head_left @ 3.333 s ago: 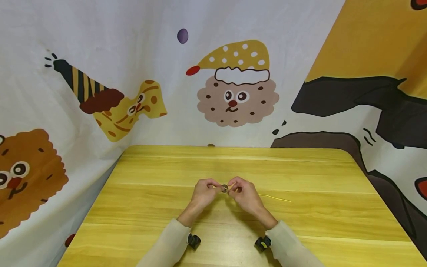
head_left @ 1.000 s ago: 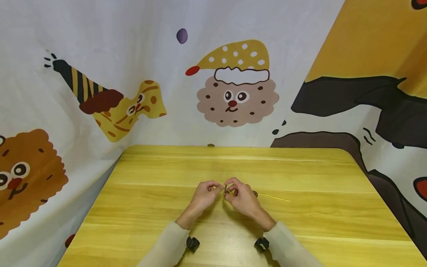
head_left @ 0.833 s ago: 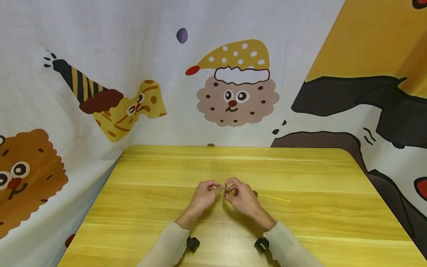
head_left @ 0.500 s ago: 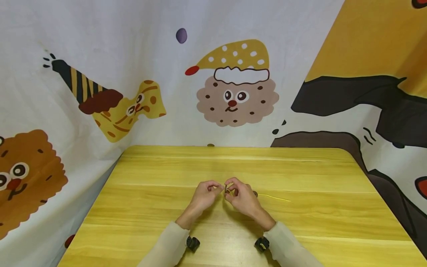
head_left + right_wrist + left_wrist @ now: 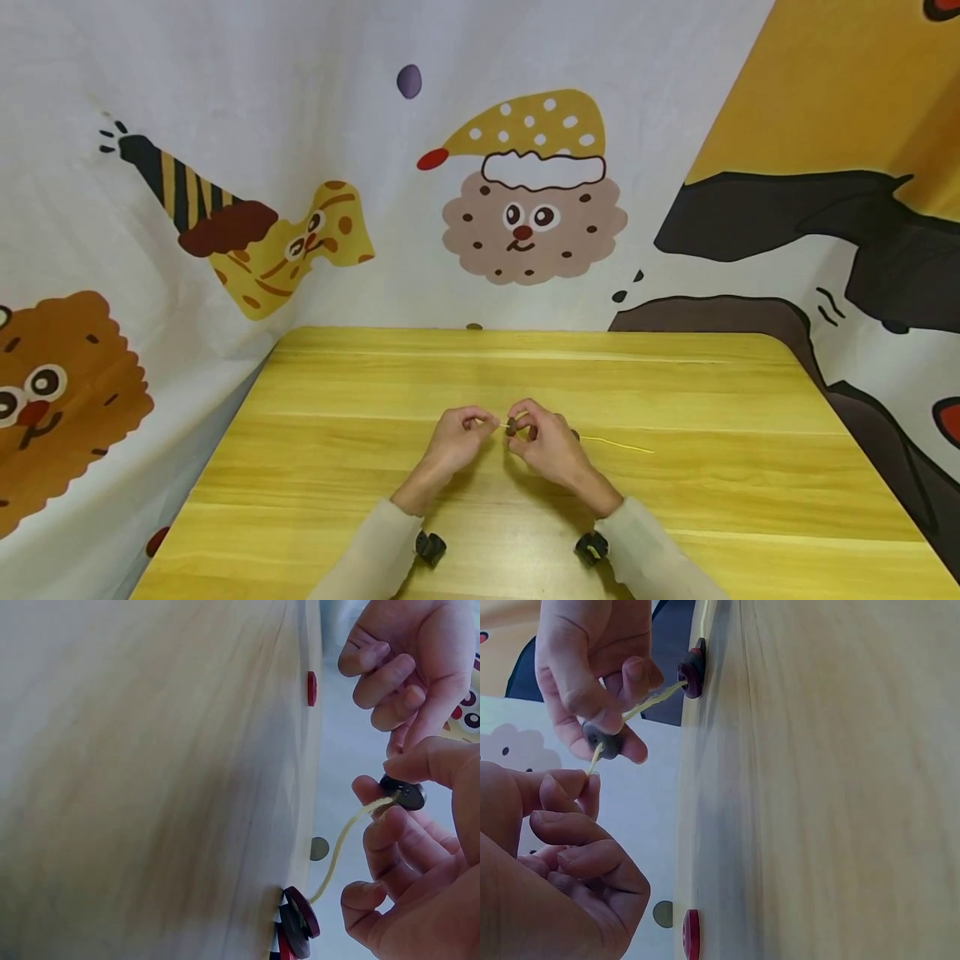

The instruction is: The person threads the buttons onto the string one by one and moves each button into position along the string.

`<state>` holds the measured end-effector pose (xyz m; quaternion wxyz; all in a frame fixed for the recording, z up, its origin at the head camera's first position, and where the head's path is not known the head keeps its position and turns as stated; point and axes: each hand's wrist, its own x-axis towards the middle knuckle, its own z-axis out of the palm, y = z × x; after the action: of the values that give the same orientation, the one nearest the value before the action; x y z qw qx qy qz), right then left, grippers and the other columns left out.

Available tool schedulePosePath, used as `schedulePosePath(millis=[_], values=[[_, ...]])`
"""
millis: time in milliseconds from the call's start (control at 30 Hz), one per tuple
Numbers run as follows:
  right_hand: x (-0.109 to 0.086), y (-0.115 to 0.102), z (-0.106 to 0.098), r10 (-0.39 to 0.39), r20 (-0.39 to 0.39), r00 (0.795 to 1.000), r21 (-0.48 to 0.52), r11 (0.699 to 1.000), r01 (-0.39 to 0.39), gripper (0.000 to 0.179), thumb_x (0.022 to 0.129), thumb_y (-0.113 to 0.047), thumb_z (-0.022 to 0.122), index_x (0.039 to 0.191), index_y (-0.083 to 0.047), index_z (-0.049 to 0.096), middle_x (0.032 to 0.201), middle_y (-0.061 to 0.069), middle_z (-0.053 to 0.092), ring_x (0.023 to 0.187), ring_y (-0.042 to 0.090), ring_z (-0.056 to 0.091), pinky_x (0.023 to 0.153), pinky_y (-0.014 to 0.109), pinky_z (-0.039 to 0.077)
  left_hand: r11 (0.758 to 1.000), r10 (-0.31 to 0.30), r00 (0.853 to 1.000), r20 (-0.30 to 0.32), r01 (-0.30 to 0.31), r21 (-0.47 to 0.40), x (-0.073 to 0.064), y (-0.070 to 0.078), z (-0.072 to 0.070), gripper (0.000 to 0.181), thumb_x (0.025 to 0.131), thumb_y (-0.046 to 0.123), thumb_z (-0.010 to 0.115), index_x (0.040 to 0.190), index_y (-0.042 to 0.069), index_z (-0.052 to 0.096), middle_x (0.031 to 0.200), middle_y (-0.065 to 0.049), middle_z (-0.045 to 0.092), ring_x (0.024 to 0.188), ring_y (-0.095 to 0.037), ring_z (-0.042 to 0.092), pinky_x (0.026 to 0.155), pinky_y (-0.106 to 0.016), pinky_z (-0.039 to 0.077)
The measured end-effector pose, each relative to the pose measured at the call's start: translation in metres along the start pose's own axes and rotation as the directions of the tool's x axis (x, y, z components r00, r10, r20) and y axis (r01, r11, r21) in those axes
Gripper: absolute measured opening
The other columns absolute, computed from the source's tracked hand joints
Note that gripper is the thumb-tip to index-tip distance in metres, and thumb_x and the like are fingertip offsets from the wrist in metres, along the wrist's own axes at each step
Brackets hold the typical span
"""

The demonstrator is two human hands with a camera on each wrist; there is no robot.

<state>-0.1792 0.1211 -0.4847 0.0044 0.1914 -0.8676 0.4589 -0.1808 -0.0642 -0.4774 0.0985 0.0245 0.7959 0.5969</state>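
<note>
In the head view, my right hand (image 5: pixel 552 448) pinches a dark round button (image 5: pixel 512 427) on edge between thumb and fingers. My left hand (image 5: pixel 456 440), just left of it, pinches a short end of yellow string (image 5: pixel 595 759) that comes out of the button's hole. The string (image 5: pixel 339 841) runs through this button and sags back to several dark and red buttons (image 5: pixel 298 919) bunched on it. In the head view those buttons (image 5: pixel 575 434) are mostly hidden behind my right hand, and the string's tail (image 5: pixel 618 443) lies on the table to the right.
A single red button (image 5: pixel 312 688) lies on the wooden table (image 5: pixel 337 500), seen in both wrist views; my left hand hides it in the head view. Behind the table's far edge hangs a white cloth (image 5: pixel 337 100) printed with cartoon figures.
The button has passed from my left fingers to my right, and my left hand now pinches the string's end. In the last half second the button turned and string shows between the hands.
</note>
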Motion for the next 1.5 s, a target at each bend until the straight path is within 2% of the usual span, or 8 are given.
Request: schedulePosePath(millis=[267,533,767,967,1100,1267,1500], values=[[0.000,0.002,-0.004,0.025,0.026,0.999,-0.025,0.999,-0.025,0.029,0.080,0.001,0.075,0.100,-0.014,0.061,0.089,0.001,0.076,0.061,0.008,0.051,0.054,0.023,0.041,1.000,-0.012,1.000,0.009,0.012,0.006,-0.001,-0.001,-0.004,0.023,0.097,0.020,0.064,0.102,0.000,0.072,0.061,0.004,0.043,0.050,-0.010,0.035,0.045,-0.022,0.029],[0.001,0.006,-0.007,-0.015,0.021,1.000,-0.037,0.999,0.015,0.028,0.079,0.002,0.078,0.101,-0.010,0.066,0.091,0.001,0.070,0.060,0.010,0.051,0.059,0.023,0.044,1.000,-0.002,1.000,0.000,0.002,0.013,0.000,-0.001,-0.005,0.021,0.097,0.018,0.064,0.101,-0.001,0.073,0.060,0.004,0.043,0.049,-0.010,0.035,0.045,-0.022,0.029],[0.001,0.009,-0.009,-0.025,0.014,1.000,-0.044,0.999,0.026,0.027,0.079,0.000,0.079,0.102,-0.008,0.067,0.093,0.001,0.070,0.066,0.015,0.055,0.063,0.023,0.046,1.000,-0.016,1.000,0.006,0.016,0.018,0.001,0.000,-0.006,0.021,0.097,0.018,0.063,0.102,-0.001,0.073,0.060,0.004,0.043,0.049,-0.010,0.035,0.044,-0.023,0.029],[0.003,0.010,-0.012,-0.062,-0.009,0.998,-0.080,0.995,0.061,0.026,0.079,-0.002,0.081,0.101,-0.011,0.069,0.094,-0.001,0.070,0.085,0.026,0.058,0.073,0.036,0.050,0.999,-0.022,1.000,0.014,0.021,0.027,0.002,0.002,-0.008,0.021,0.098,0.019,0.063,0.102,0.001,0.073,0.059,0.004,0.042,0.049,-0.010,0.034,0.044,-0.023,0.029],[0.002,0.010,-0.014,-0.050,-0.020,0.999,-0.078,0.996,0.048,0.027,0.078,-0.001,0.081,0.100,-0.011,0.070,0.098,0.001,0.069,0.092,0.029,0.058,0.075,0.044,0.053,1.000,-0.015,1.000,0.022,0.014,0.020,0.002,0.002,-0.009,0.022,0.098,0.019,0.062,0.102,0.000,0.073,0.058,0.005,0.041,0.048,-0.010,0.033,0.044,-0.023,0.029],[0.002,0.012,-0.014,-0.007,-0.023,1.000,-0.070,0.998,0.005,0.026,0.079,-0.001,0.081,0.099,-0.013,0.070,0.101,0.002,0.067,0.099,0.030,0.057,0.076,0.042,0.054,1.000,-0.016,1.000,0.024,0.015,0.007,0.001,0.001,-0.008,0.022,0.098,0.018,0.062,0.101,-0.001,0.072,0.058,0.005,0.041,0.048,-0.010,0.033,0.045,-0.023,0.029],[0.000,0.016,-0.017,0.034,0.008,0.999,-0.069,0.997,-0.034,0.025,0.081,-0.004,0.079,0.103,-0.011,0.070,0.105,0.003,0.065,0.098,0.026,0.057,0.075,0.032,0.052,1.000,-0.007,1.000,0.017,0.007,0.010,0.000,0.000,-0.008,0.022,0.097,0.018,0.063,0.101,-0.002,0.072,0.059,0.004,0.042,0.050,-0.010,0.034,0.046,-0.023,0.029]])
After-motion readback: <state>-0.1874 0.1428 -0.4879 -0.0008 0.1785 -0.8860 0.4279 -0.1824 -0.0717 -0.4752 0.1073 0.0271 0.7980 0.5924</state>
